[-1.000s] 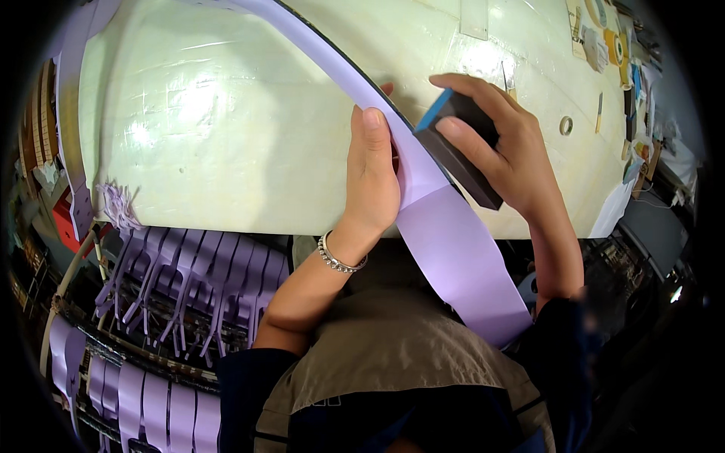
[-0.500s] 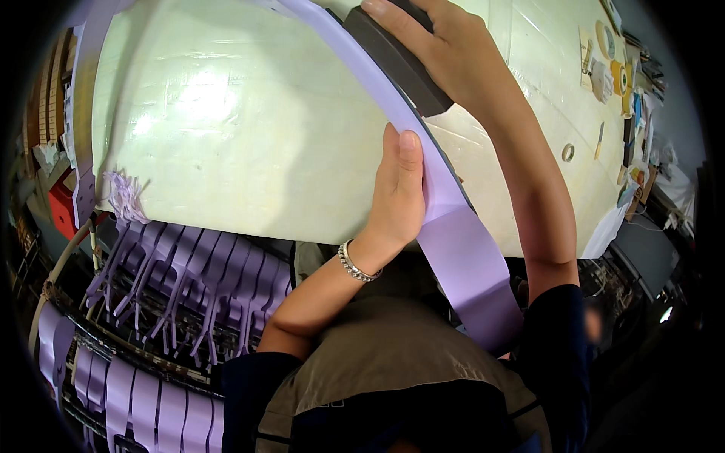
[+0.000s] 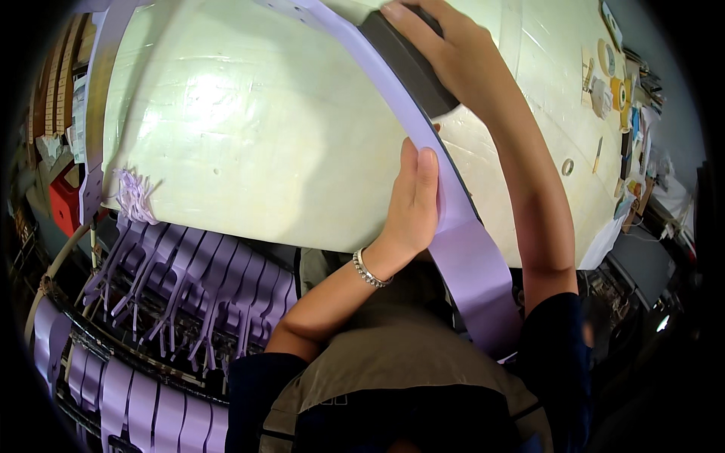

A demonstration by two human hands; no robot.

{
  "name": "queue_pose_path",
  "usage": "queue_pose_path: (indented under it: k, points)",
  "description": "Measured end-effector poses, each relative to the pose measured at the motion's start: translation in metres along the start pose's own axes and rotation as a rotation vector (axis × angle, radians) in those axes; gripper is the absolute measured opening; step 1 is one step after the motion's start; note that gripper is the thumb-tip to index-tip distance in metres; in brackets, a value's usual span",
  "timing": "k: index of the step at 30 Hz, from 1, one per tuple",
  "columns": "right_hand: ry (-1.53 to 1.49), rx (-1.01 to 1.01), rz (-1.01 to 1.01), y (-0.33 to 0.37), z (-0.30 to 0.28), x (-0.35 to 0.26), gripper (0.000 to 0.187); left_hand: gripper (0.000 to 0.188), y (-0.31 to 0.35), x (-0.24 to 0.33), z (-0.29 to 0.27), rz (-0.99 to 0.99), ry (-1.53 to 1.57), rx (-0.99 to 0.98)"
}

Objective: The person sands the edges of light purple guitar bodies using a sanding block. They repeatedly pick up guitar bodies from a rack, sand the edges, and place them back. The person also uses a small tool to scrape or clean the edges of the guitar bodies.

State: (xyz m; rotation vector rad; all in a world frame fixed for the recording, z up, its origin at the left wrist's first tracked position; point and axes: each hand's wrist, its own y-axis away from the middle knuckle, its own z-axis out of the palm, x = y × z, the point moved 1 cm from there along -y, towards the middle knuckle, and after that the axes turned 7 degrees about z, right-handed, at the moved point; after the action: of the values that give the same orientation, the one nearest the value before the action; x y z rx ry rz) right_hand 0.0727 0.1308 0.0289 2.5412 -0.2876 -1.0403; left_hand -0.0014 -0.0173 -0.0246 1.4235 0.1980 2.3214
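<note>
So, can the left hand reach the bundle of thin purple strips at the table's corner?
Probably not now: the left hand holds the long purple band, though nothing visible blocks the way to the bundle.

2 forearms bare, left hand clasped, thumb straight, right hand gripping farther forward

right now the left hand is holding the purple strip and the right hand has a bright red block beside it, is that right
Not quite: the head view shows that the block is dark grey-brown, not bright red. The left hand does hold the purple strip, with the block in the right hand beside it.
</note>
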Motion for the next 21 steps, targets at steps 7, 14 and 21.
queue_pose_path:
  k: [7, 14, 21]
  points:
    - [0.061, -0.084, 0.011, 0.072, -0.024, 0.042, 0.035, 0.06, 0.003, 0.007, 0.003, -0.03, 0.072, 0.043]
    - [0.134, -0.057, -0.054, 0.103, -0.041, 0.057, 0.038, 0.064, 0.003, 0.008, 0.003, -0.051, 0.128, -0.008]
    - [0.033, -0.047, -0.046, 0.108, -0.035, 0.074, 0.044, 0.06, 0.0, -0.006, 0.003, 0.015, 0.008, 0.062]
